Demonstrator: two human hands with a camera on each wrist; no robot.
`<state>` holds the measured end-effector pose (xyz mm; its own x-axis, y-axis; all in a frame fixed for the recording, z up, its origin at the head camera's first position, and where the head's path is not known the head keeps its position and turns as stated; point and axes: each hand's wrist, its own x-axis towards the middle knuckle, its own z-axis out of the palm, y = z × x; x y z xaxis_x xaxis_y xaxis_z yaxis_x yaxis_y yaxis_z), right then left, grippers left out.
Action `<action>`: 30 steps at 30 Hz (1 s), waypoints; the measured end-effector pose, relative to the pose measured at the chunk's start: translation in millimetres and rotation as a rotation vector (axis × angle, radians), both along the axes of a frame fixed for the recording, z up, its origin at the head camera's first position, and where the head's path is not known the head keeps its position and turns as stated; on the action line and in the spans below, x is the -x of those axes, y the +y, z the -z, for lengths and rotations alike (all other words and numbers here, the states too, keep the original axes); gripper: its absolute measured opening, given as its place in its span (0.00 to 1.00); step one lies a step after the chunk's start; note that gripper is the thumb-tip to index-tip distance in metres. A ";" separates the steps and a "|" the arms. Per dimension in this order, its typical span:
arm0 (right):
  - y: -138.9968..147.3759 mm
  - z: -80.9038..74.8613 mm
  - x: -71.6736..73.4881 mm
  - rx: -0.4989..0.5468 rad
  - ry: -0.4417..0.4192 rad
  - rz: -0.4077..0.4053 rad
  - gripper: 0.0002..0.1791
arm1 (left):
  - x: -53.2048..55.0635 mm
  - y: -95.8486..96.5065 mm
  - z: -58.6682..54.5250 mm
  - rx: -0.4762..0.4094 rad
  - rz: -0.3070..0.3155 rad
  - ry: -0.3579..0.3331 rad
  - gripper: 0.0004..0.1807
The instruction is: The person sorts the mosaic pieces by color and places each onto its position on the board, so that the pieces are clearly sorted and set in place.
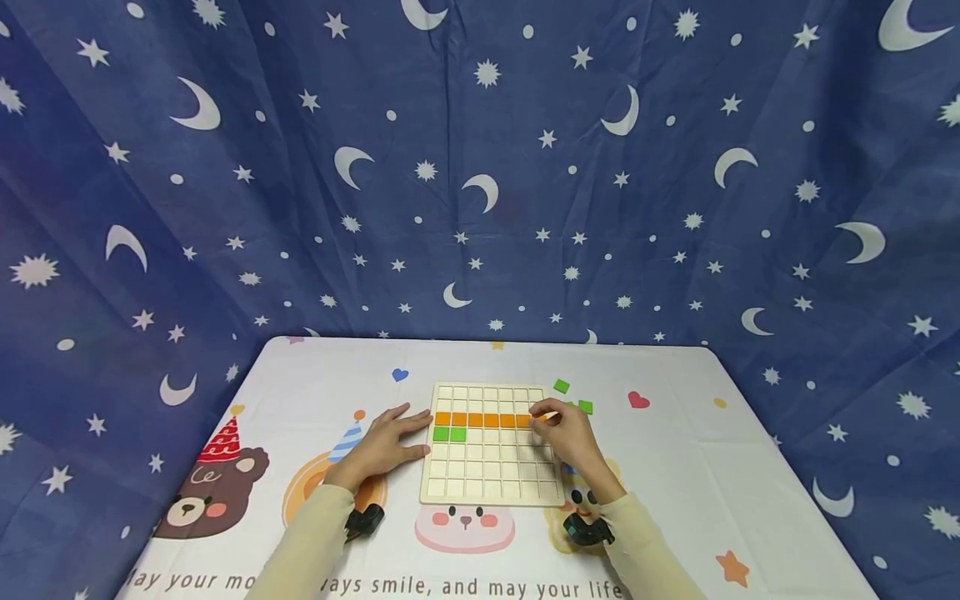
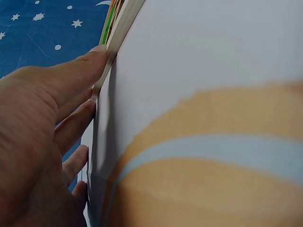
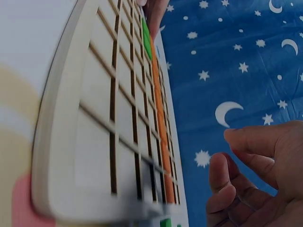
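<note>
A pale wooden grid board (image 1: 491,489) lies flat on the table. One row of its cells holds orange tiles (image 1: 475,420), and two green tiles (image 1: 450,434) fill the left end of the row in front. My left hand (image 1: 386,446) rests at the board's left edge; in the left wrist view its thumb and fingertips touch the wooden side. Over the board's right side is my right hand (image 1: 566,433), fingertips near the right end of the orange row. The right wrist view shows its fingers (image 3: 220,172) loosely bent, a gap at the tips and nothing between them.
Several loose green tiles (image 1: 562,386) lie on the table beyond the board's right edge, partly behind the right hand. A white tablecloth (image 1: 675,467) printed with cartoon animals covers the table. Behind it hangs a blue curtain (image 1: 480,208) with moons and stars.
</note>
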<state>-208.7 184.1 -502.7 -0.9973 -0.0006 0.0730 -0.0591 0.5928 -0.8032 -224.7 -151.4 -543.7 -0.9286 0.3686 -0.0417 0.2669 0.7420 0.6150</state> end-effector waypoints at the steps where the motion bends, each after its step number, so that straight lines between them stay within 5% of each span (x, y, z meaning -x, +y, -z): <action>1: 2.6 1.2 0.6 -0.007 -0.002 0.007 0.08 | 0.1 -0.1 -0.1 0.001 -0.002 -0.001 0.35; 30: 55.1 12.3 12.5 -0.045 -0.008 0.085 0.12 | -0.8 -0.2 -2.2 -0.014 -0.008 -0.011 0.35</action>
